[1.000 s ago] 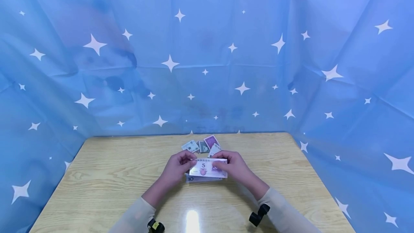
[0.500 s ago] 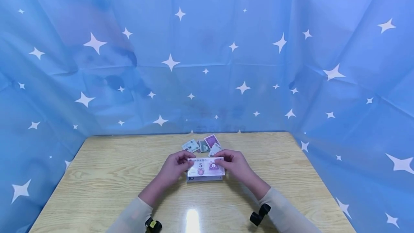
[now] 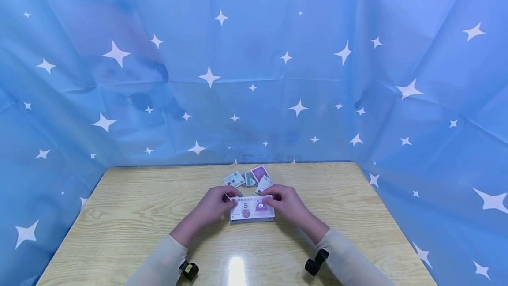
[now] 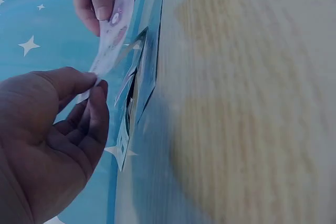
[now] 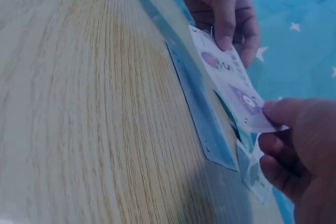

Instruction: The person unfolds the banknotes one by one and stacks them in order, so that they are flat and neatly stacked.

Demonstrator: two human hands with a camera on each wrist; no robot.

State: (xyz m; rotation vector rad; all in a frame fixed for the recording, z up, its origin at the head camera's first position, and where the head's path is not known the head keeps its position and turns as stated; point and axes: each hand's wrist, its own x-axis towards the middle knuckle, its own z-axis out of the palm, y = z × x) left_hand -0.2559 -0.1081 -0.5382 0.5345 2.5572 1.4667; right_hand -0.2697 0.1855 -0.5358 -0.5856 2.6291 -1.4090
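A pink-purple banknote [image 3: 252, 208] marked 5 is stretched level between both hands. The left hand [image 3: 214, 206] pinches its left end, thumb on top and fingers beneath, as the left wrist view shows. At the opposite end, the right hand [image 3: 286, 203] pinches the upper right corner between thumb and fingers. Below the raised note, a blue-grey banknote [image 5: 198, 111] lies flat on the table; in the head view only its near strip shows. In the right wrist view the pink note hangs clear above it.
Just beyond the hands lie several loose notes: a pale one [image 3: 233, 179], a grey-green one [image 3: 250, 180], a purple one [image 3: 260, 173] and a whitish one [image 3: 264, 183]. The wooden table [image 3: 139, 215] ends at a blue star-patterned curtain [image 3: 254, 56].
The pink note has shifted slightly left, then toward the person, and now covers more of the blue-grey note. The right thumb has slid toward the note's edge. Both hands keep their pinch.
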